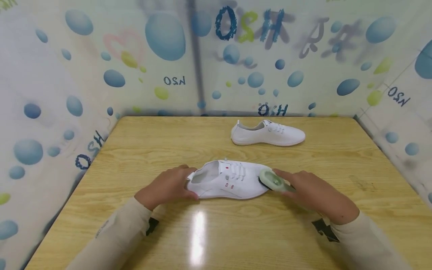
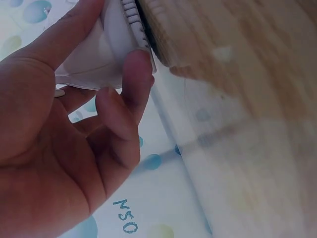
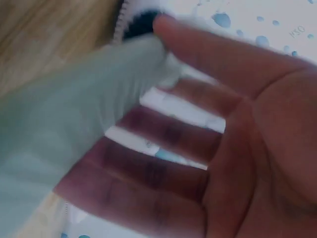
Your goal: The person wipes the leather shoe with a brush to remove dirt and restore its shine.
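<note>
A white lace-up shoe (image 1: 216, 187) with small red letters on its side lies sole down on the table, toe to the right. At its heel, my left hand (image 1: 170, 187) grips the shoe, thumb on the near side; the left wrist view shows the heel (image 2: 91, 59) between thumb and fingers. My right hand (image 1: 312, 191) holds a pale green brush (image 1: 275, 180) by its handle, dark bristles against the toe. In the right wrist view the green handle (image 3: 74, 109) lies across the fingers, blurred, with the dark bristles (image 3: 141, 25) beyond the thumb tip.
A second white shoe (image 1: 268, 134) stands near the table's back edge, toe to the right. The wooden table (image 1: 162, 138) meets walls covered with a patterned sheet (image 1: 135, 86) at the back and sides.
</note>
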### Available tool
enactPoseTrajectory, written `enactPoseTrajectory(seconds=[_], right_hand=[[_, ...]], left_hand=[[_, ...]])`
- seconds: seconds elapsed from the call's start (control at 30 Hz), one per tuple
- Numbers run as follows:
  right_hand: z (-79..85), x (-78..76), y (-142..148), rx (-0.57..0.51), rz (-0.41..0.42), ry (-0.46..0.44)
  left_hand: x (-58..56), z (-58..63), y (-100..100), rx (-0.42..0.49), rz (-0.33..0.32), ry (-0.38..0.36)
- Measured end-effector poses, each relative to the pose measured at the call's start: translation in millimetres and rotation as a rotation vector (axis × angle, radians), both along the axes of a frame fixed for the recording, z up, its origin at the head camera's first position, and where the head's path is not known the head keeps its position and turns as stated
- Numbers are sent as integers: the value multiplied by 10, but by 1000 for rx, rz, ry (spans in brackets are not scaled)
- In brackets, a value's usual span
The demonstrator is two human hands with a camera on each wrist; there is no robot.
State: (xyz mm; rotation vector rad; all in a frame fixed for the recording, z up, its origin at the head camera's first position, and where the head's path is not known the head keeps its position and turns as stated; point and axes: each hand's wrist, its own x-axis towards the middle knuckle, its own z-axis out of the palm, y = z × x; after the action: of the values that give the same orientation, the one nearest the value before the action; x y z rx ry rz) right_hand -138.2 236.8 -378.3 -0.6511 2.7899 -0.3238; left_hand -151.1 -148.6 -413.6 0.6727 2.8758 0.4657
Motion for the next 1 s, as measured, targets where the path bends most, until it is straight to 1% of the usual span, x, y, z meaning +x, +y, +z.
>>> enactPoseTrajectory(seconds=[0.13,0.17,0.23,0.3,0.37,0.43,0.5,0.6,0.67,0.77,0.8,0.9,1.0], right_hand=[[9,18,-72,2,44,-42],[-5,18,-102,2,64,-30],[-39,14,-156,-3,95,8],[-70,2,-194,-5,104,70],[-83,-8,-193,-9,84,140],[-74,-10,-163,-13,54,173],[-53,-7,-120,-13,22,159],[-20,13,-65,-3,-1,67],[-12,26,-57,4,1,15],[-29,35,-90,-6,44,1],[-41,36,-109,-11,61,16],[-84,32,-167,-28,92,98],[-107,19,-168,-31,60,164]], left_hand=[[-3,12,-6,8,-3,-14],[-5,11,-8,9,-5,-19],[-8,12,-9,11,-7,-31],[-10,15,-8,14,-10,-37],[-11,25,-3,26,-17,-41],[-17,34,4,46,-25,-50],[-23,36,10,62,-35,-62],[-27,27,17,71,-42,-79],[-22,22,20,70,-39,-87],[-18,17,20,76,-34,-86],[-17,15,20,77,-33,-87],[-20,10,17,81,-34,-84],[-28,4,15,84,-40,-89]])
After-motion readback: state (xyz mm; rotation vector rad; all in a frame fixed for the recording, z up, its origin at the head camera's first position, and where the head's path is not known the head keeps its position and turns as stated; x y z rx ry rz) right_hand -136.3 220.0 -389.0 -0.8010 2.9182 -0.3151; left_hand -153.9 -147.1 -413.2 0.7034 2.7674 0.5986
